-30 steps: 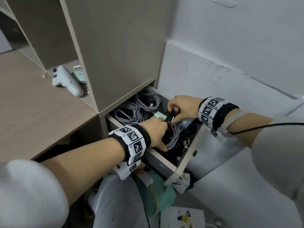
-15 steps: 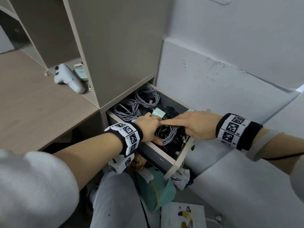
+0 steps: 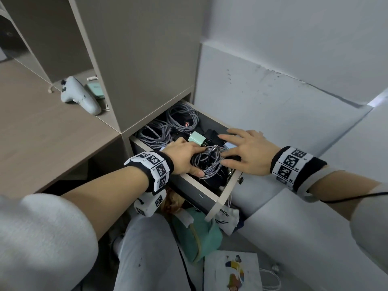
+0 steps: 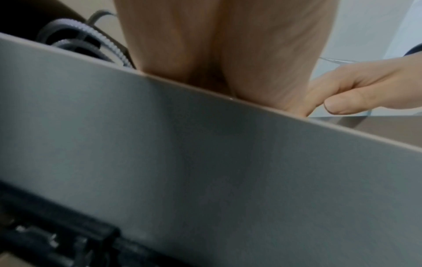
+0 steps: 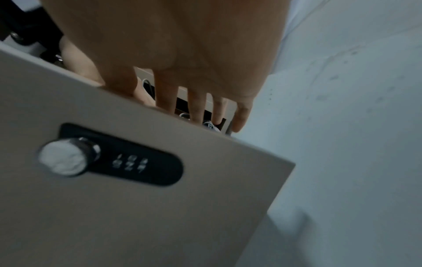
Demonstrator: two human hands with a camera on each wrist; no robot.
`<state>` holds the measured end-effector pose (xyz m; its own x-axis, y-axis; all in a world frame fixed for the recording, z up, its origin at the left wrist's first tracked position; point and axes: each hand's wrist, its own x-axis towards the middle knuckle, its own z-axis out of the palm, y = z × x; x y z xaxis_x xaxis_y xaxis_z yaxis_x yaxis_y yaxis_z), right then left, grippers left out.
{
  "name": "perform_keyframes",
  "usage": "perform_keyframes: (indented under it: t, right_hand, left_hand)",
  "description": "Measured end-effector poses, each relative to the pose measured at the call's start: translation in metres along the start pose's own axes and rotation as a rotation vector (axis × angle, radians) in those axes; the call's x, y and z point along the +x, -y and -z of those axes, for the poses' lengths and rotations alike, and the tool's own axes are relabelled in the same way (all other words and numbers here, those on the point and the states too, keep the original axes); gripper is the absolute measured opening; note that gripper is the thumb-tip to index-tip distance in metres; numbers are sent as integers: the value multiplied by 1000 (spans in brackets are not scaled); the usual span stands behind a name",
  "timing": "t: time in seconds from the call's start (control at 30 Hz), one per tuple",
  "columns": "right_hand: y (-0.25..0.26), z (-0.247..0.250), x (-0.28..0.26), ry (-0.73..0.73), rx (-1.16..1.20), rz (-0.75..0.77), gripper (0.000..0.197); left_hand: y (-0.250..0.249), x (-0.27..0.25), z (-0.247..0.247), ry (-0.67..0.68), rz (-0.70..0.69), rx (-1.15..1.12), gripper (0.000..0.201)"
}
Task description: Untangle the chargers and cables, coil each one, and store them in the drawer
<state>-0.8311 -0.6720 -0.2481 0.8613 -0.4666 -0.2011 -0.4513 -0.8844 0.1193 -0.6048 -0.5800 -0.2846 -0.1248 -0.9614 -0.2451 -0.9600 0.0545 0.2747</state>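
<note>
The left hand (image 3: 183, 156) covers part of the grey cable coil (image 3: 210, 164), and its fingertips are hidden among the loops, so the grip cannot be told. In the left wrist view the drawer (image 4: 205, 162) wall fills most of the picture and hides all fingers of that hand. The right wrist view is blurred; the lock (image 5: 121, 159) digits cannot be read. Black items under the right hand (image 3: 247, 152) are too dark to identify.

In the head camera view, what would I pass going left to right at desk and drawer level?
White game controller → mint-green charger plug → right hand spread over the open drawer → white checkered wristband.
</note>
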Motion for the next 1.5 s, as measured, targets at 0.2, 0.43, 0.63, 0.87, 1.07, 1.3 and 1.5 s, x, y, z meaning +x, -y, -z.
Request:
perform_keyframes:
  t: [0.2,0.43,0.63,0.87,1.07,1.3,1.5]
  right_hand:
    - [11,-23,-19,-42,206,-296,94]
    - [23,-31,-2,-194,329,-350,88]
    - [41,-14,40,-191,341,-332,79]
    - [68,3,101,-290,354,-379,46]
    - [97,-3,130,-457,607,-475,46]
    - [108,23,140,-534,1677,-844,49]
    - [107,23,163,-534,2063,-736,88]
  left_hand:
    - [-21,-2,8,-13,80,131,90]
    - [-5,-63,62,-520,119,-521,45]
    - [28,-151,115,-958,278,-912,18]
    - [45,-155,146,-1159,363,-914,54]
    - [35,-144,153,-937,247,-915,51]
    - [41,-153,155,-885,197,-977,48]
    - [50,-159,161,-787,148,-1059,34]
